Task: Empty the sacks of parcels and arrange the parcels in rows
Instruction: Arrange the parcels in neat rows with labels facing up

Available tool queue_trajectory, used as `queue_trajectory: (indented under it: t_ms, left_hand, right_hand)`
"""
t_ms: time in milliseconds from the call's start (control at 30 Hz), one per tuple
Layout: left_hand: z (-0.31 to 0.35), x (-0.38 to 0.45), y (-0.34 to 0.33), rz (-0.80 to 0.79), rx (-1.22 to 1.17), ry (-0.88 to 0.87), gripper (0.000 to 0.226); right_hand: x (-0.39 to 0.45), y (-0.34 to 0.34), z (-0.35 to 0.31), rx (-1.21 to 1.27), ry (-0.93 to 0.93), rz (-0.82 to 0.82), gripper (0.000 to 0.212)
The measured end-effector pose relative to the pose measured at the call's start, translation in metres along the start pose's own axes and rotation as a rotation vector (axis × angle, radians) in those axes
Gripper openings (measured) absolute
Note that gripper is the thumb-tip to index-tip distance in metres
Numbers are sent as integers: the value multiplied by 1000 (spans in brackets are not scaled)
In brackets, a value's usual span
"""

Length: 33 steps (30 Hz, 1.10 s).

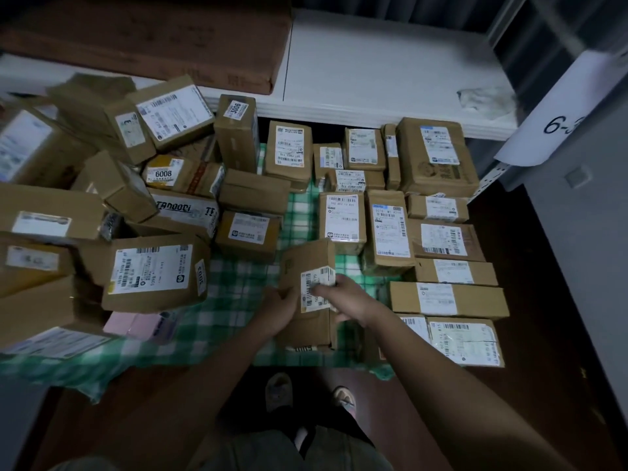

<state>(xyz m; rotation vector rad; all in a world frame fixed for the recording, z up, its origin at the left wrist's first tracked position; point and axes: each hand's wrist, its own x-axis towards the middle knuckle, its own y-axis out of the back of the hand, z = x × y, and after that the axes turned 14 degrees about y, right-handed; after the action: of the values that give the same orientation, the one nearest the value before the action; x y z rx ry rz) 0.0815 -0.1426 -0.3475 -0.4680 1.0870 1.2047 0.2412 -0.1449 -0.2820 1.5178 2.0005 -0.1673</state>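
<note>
Both hands, left hand (283, 309) and right hand (343, 294), grip the brown labelled cardboard parcel (307, 277); released crooked beside the green checked cloth's (217, 321) rows, it probably skews them.

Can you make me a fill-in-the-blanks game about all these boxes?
1. Both hands, left hand and right hand, hold one cardboard ____.
2. The cloth under the parcels is checked white and ____.
3. The loose pile lies on the person's ____ side.

Missing words: box; green; left
</note>
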Motion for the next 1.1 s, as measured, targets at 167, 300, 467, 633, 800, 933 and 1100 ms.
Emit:
queue_trajectory:
  t_ms: [167,300,467,633,800,933,1100]
  left_hand:
    - [26,-21,13,25,-51,-132,56]
    - [45,-43,13,159,69,-390,59]
    - [72,-61,2,41,586,-489,77]
    - [87,-75,-20,74,780,-605,79]
    - [101,-88,-26,291,729,-747,45]
    - [112,-90,-25,255,675,-716,51]
    - [118,-88,-29,216,686,-677,44]
  right_hand:
    - [5,4,-14,57,111,140,27]
    - [8,9,-17,136,144,448,44]
    - [-6,23,-25,15,179,628,94]
    - [-16,41,-22,33,271,578,79]
    - [-28,79,-6,-150,433,792,50]
    - [-35,119,17,-672,477,726,65]
    - [-34,144,27,-651,482,453,46]
